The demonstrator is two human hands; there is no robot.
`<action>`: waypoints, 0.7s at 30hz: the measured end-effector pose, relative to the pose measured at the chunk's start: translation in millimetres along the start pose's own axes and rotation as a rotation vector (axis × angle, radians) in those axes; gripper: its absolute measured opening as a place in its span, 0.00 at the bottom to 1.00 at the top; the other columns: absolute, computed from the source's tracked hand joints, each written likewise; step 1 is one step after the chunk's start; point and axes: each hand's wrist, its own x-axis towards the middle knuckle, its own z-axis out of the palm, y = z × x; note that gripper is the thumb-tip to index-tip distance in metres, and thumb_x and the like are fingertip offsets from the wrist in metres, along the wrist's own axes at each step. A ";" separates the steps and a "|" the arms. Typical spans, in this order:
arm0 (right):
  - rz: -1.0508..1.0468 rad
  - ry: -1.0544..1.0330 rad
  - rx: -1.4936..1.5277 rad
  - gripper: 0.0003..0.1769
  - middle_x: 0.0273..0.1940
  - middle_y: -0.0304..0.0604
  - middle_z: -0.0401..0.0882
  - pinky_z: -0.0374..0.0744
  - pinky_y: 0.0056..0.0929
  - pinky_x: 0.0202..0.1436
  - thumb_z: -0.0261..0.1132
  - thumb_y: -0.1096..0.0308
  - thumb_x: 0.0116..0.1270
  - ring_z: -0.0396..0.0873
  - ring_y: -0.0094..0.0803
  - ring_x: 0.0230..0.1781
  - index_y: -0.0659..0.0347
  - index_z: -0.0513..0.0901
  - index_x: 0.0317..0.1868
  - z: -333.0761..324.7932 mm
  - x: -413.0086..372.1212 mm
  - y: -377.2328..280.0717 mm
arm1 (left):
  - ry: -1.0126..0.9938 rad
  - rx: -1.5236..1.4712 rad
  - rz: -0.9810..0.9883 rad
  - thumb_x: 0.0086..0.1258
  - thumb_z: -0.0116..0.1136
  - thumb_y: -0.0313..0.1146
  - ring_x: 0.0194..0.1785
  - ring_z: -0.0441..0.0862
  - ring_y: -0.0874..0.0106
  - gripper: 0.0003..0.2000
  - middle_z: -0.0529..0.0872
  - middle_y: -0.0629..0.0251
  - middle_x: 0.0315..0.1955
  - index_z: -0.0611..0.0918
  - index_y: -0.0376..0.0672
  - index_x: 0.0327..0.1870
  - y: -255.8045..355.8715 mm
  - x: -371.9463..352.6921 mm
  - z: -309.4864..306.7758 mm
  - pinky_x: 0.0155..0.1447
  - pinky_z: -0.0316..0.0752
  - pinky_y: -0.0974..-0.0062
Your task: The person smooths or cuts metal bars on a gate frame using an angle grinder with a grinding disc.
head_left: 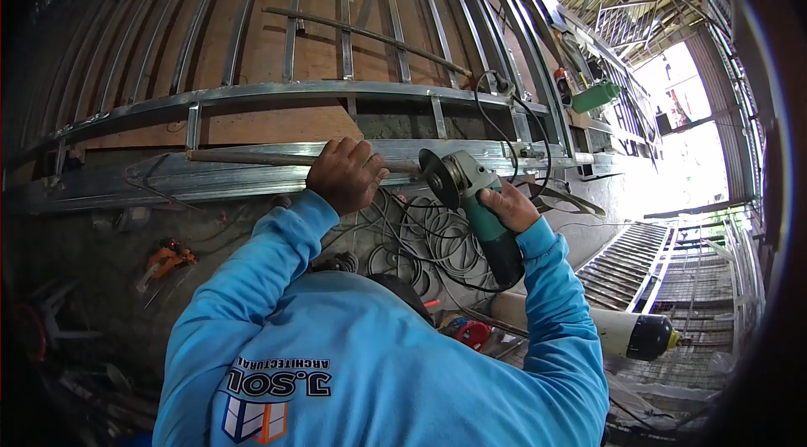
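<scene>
My left hand (346,174) is closed over a brownish metal rod (252,159), which lies along a stack of shiny metal bars (210,182). The rod runs sideways, and its right end comes up to the disc of a green angle grinder (483,224). My right hand (509,206) grips the grinder around its body, thumb on the near side. The grinder's dark disc (439,179) stands upright, facing the rod, and its black rear end points down toward me.
A welded metal frame (277,92) spans the work area beyond my hands, with a loose rod (370,34) across its bars. Coiled cables (420,237) lie on the floor below. A gas cylinder (618,331) is at right, an orange tool (168,260) at left, and a green bottle (595,97) upper right.
</scene>
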 end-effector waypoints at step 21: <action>0.048 -0.033 -0.037 0.40 0.58 0.43 0.80 0.73 0.28 0.63 0.66 0.42 0.71 0.76 0.29 0.57 0.66 0.71 0.69 -4.9 1.0 -0.4 | 0.022 0.040 0.018 0.62 0.68 0.43 0.41 0.76 0.63 0.13 0.76 0.63 0.35 0.84 0.46 0.42 -1.1 -0.5 2.0 0.44 0.72 0.62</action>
